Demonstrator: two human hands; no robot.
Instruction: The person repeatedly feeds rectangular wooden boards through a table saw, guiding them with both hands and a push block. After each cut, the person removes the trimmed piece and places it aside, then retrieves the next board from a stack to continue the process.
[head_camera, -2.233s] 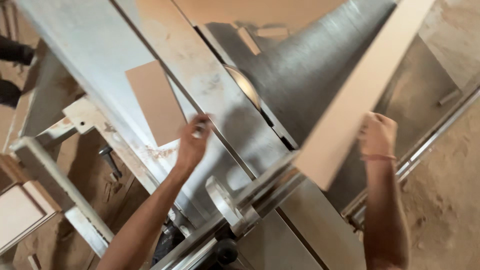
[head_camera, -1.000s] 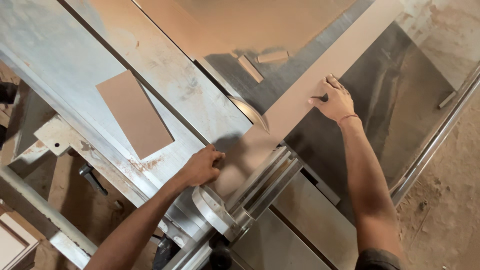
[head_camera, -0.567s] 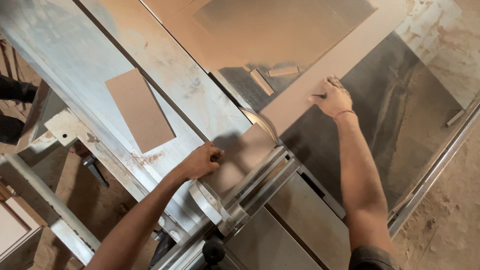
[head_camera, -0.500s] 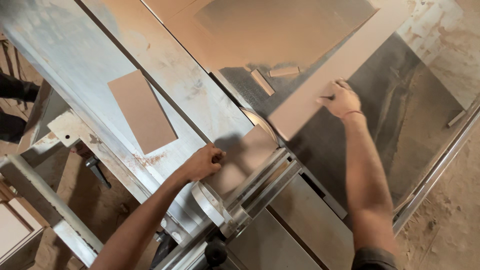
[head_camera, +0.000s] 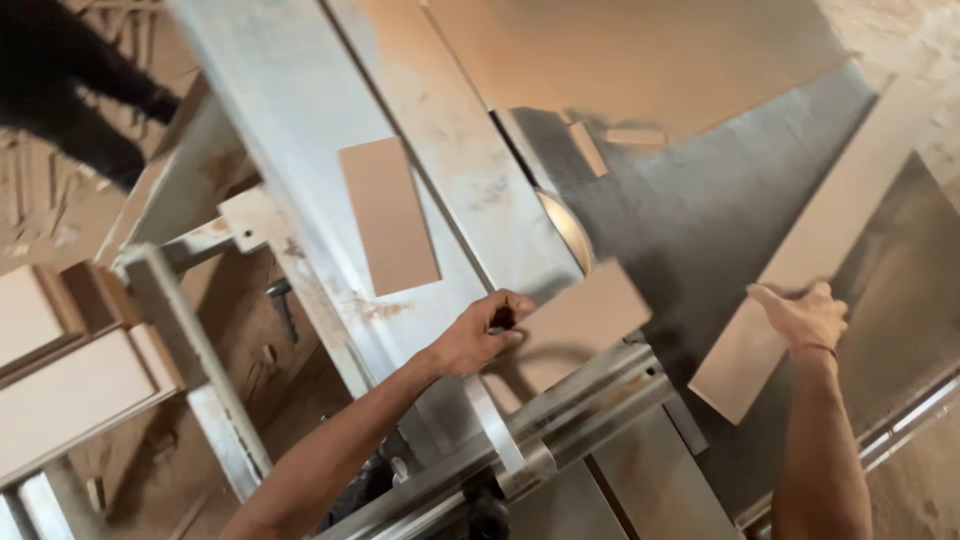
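My left hand (head_camera: 482, 331) grips the near corner of a short brown board piece (head_camera: 572, 326) that lies on the saw table next to the round saw blade (head_camera: 568, 230). My right hand (head_camera: 806, 315) rests flat on a long pale board strip (head_camera: 820, 250), which lies slanted on the grey metal table (head_camera: 690, 200), apart from the blade. The short piece and the long strip are separated by a gap of bare table.
A brown rectangular offcut (head_camera: 388, 216) lies on the sliding table at left. Small wood scraps (head_camera: 610, 140) sit beyond the blade near a large board (head_camera: 620, 50). A metal fence rail (head_camera: 570, 420) runs along the near edge. A person's dark-clothed legs (head_camera: 70, 90) stand at top left.
The long strip has slid right, away from the blade, under my right hand. A short piece now lies apart from it, held by my left hand. The view shifted.
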